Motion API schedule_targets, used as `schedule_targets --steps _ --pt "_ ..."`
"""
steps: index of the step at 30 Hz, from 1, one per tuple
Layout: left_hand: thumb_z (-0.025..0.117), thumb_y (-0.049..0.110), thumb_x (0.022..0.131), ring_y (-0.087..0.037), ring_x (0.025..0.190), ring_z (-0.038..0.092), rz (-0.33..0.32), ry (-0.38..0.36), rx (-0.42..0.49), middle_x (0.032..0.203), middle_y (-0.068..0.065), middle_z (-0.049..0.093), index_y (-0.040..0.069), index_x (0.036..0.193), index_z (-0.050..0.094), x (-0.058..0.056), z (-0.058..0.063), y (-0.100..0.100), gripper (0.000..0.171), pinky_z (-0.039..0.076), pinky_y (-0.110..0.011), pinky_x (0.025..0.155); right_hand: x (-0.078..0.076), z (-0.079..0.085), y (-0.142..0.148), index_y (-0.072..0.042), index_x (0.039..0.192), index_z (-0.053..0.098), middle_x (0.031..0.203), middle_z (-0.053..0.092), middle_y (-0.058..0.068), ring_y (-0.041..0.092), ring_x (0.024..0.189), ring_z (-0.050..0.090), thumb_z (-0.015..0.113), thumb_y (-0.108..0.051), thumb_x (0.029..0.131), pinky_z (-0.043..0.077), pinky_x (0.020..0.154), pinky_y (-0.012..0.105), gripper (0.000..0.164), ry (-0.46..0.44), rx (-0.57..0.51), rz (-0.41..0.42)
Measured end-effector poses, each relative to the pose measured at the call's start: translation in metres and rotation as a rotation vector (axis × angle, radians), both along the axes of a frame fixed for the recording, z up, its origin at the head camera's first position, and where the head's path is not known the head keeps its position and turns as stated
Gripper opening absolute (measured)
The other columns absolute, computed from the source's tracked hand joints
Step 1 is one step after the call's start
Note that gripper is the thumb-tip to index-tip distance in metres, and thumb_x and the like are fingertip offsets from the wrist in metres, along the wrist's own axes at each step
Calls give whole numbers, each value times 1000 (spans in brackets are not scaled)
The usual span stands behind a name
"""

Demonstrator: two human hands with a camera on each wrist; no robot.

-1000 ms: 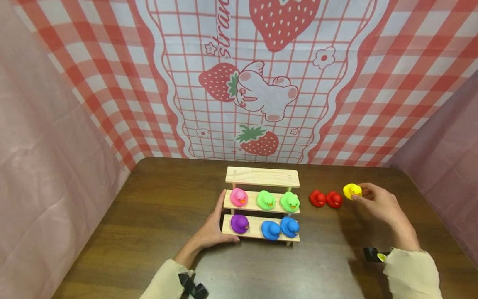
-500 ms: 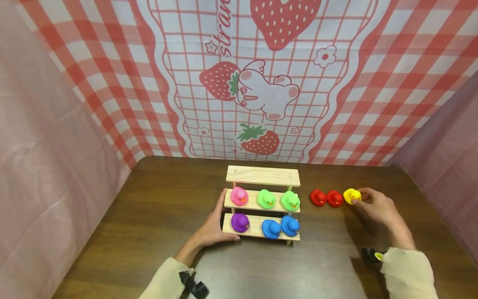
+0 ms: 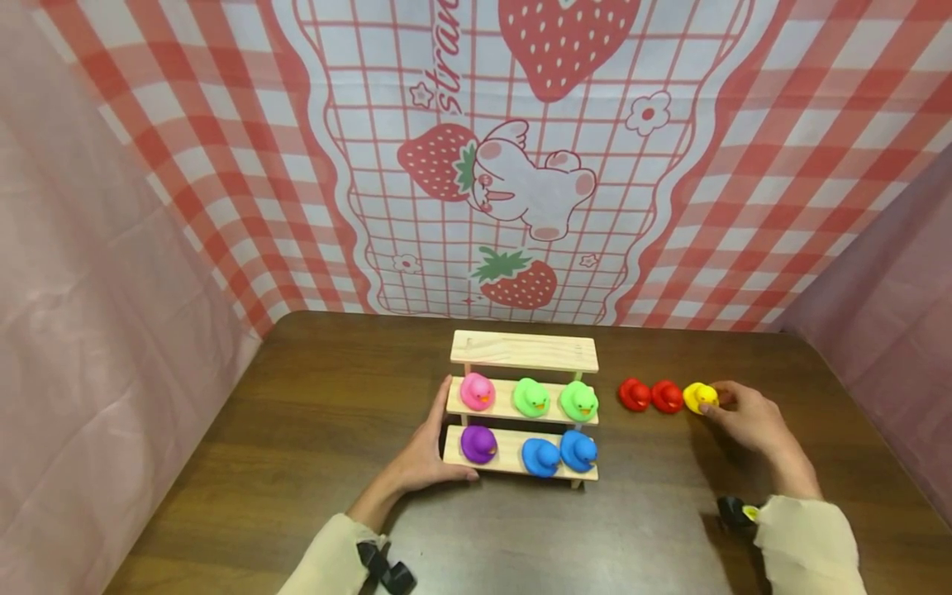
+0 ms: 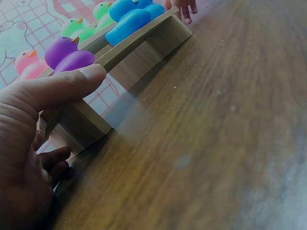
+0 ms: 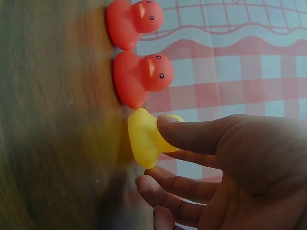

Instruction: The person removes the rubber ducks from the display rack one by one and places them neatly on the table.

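My right hand (image 3: pixel 751 417) pinches a yellow rubber duck (image 3: pixel 701 397) between thumb and fingers, at the right end of a row with two red rubber ducks (image 3: pixel 666 397). In the right wrist view the thumb covers much of the yellow duck's (image 5: pixel 142 139) head. My left hand (image 3: pixel 427 459) grips the left end of a three-tier wooden display shelf (image 3: pixel 524 350). Its thumb lies along the front of the lowest tier, seen close in the left wrist view. A pink duck (image 3: pixel 477 392) and two green ducks (image 3: pixel 531 398) sit on the middle tier. The lowest carries a purple duck (image 3: pixel 478 445) and two blue ducks (image 3: pixel 540 457).
Everything stands on a brown wooden table (image 3: pixel 312 430). Behind it hangs a red-and-white checked cloth (image 3: pixel 283 207) with strawberry prints. Pink curtains (image 3: pixel 97 330) close off both sides.
The yellow duck has come down to the tabletop beside the red ducks, still in my right hand. My left hand and the shelf have stayed in place.
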State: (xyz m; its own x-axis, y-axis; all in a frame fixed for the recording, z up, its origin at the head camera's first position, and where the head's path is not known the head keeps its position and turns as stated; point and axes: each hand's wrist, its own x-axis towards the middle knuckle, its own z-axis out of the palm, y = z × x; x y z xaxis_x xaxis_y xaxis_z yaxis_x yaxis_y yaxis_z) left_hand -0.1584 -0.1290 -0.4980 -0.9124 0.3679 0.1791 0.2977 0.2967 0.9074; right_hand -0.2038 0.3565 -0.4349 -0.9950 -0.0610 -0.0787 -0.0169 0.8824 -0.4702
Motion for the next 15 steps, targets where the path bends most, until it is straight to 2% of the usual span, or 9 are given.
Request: schedule_targets --steps 7,15 --pt "95 17 59 -40 151 29 -4 4 3 167 -22 20 20 162 -8 1 0 0 145 20 -63 123 0 -3 0 15 127 51 112 62 38 54 103 57 62 -25 97 48 84 63 51 1 -1 -9" --pt "95 17 60 -36 153 24 4 -24 -7 168 -19 17 24 162 -6 0 0 0 144 18 -60 125 1 -6 2 14 128 51 114 62 38 52 103 58 63 -26 97 47 84 61 52 6 -5 -20"
